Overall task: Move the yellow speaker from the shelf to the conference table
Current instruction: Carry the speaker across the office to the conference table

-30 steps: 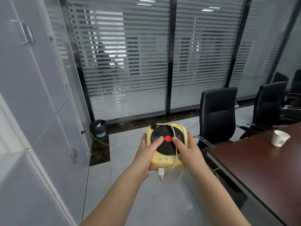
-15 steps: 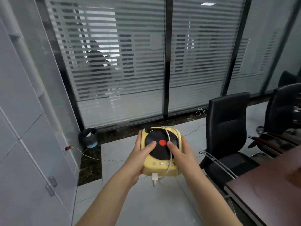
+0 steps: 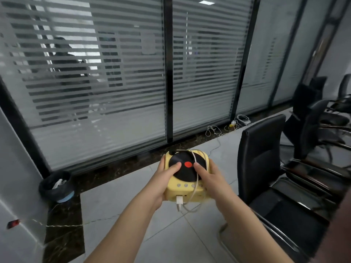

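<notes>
The yellow speaker (image 3: 171, 193) was held in mid-air above the grey tiled floor (image 3: 171, 240), in front of the person, resting on no surface. Its top carried a black disc (image 3: 185, 174) with a red dot (image 3: 188, 164) at the middle, and a row of small round buttons (image 3: 186, 185) ran along the near edge.

The left hand (image 3: 161, 182) was clamped on the speaker's left side with its thumb laid across the disc just left of the red dot. The right hand (image 3: 211, 180) gripped the right side the same way, its thumb on the disc just right of the dot. The fingers of both hands were hidden behind and beneath the body.

A white cable (image 3: 196, 182) lay over the top of the speaker, crossed the disc beside the right thumb and looped down below the front face, where a white plug (image 3: 179, 200) sat.

Well to the left of the speaker, a black waste bin (image 3: 55, 188) on a blue base stood on the dark floor border against the wall. It was lined with a black bag, and a piece of white paper (image 3: 58, 184) showed inside it; nothing more of its contents could be made out.

Beyond the speaker rose a glass partition (image 3: 95, 95) with frosted stripes. To the speaker's right stood a black office chair (image 3: 264, 158), its back turned toward the speaker, with more black chairs (image 3: 311, 118) farther right. Behind and to the right of the speaker, a tangle of white cords (image 3: 218, 130) lay on the floor at the foot of the glass. At the lower right edge a brown surface (image 3: 342, 234) showed, too blurred to identify.
</notes>
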A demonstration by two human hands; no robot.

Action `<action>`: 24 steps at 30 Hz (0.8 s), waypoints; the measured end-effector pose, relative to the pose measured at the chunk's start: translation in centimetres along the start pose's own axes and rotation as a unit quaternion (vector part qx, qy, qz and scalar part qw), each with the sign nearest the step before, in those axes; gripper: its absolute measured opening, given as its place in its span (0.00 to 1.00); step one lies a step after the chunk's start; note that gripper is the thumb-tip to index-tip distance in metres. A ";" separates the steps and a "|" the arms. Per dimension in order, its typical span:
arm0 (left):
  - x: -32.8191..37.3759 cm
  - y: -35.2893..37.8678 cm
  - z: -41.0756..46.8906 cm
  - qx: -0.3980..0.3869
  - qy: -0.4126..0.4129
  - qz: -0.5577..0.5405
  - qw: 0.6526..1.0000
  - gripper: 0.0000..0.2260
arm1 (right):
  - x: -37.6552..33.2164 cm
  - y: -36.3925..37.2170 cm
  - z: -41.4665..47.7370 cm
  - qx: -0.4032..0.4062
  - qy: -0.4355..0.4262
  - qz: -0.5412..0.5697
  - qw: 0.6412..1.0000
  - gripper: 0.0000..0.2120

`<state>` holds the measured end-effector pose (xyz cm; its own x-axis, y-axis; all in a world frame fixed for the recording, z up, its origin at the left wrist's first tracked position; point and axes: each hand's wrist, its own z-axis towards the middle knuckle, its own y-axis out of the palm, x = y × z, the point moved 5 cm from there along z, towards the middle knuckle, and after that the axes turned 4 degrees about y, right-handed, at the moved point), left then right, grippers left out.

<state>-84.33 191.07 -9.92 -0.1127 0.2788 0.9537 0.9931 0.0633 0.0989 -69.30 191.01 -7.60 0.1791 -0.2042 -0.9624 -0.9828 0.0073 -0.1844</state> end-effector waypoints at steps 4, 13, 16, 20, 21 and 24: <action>1.6 -0.2 5.7 -0.024 -0.013 -0.005 1.000 0.30 | -0.8 0.7 5.4 0.010 0.017 0.004 1.000 0.20; 5.4 -0.2 22.1 -0.055 -0.014 0.004 0.998 0.28 | -3.0 1.9 21.3 0.047 0.037 0.013 0.998 0.22; 7.3 0.2 26.6 -0.055 -0.023 0.012 0.998 0.27 | -4.2 2.1 25.9 0.039 0.041 0.033 0.998 0.19; 9.9 1.1 33.4 -0.069 -0.018 0.015 0.997 0.21 | -6.0 1.7 33.1 0.048 0.050 0.031 0.997 0.20; 10.4 1.3 34.8 -0.070 -0.015 0.014 0.997 0.21 | -6.3 1.6 34.6 0.052 0.053 0.031 0.997 0.20; 11.4 1.6 39.0 -0.080 -0.026 0.012 0.996 0.23 | -7.0 1.6 38.3 0.056 0.060 0.035 0.996 0.19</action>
<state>-85.34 231.74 -10.01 -0.0871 0.3277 0.9408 0.9875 -0.0964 0.1250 -70.46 229.95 -8.80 0.0979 -0.3144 -0.9442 -0.9802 0.1334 -0.1461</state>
